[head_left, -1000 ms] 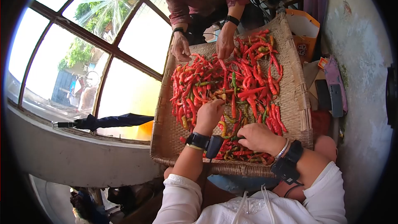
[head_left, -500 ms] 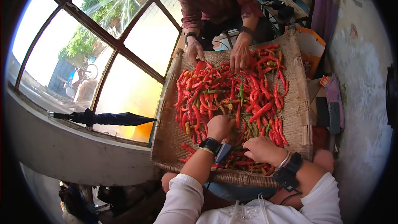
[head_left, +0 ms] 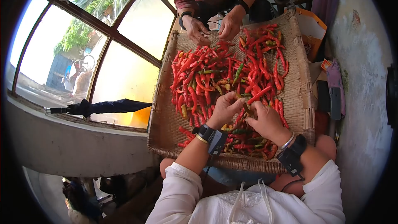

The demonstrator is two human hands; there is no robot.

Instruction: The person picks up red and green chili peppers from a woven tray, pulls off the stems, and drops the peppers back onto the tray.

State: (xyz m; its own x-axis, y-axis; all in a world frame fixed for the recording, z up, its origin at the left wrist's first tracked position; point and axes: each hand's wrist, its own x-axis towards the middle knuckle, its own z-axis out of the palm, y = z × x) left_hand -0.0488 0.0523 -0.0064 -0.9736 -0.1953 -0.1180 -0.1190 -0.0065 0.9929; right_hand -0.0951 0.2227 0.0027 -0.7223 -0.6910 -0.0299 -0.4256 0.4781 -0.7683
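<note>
A woven tray (head_left: 296, 83) of red chili peppers (head_left: 199, 70), with some green and yellowish ones among them, lies across my knees. Over its near half, my left hand (head_left: 227, 110) pinches one end of a brownish-green chili pepper (head_left: 248, 108). My right hand (head_left: 266, 121) is closed at the pepper's other side, its thumb and fingers close to those of my left. Part of this pepper is hidden by my fingers. Below my hands is a smaller pile of mixed red and dark peppers (head_left: 244, 145).
Opposite me, a person's two hands (head_left: 197, 31) meet above the tray's far edge. A folded umbrella (head_left: 112, 107) lies on the window ledge at left. On the right are an orange-edged bag (head_left: 311, 29), a phone (head_left: 335, 101) and the wall (head_left: 365, 79).
My hands have come up and together, and a brownish-green chili pepper now shows between them. The other person's hands have lifted off the peppers and drawn closer together.
</note>
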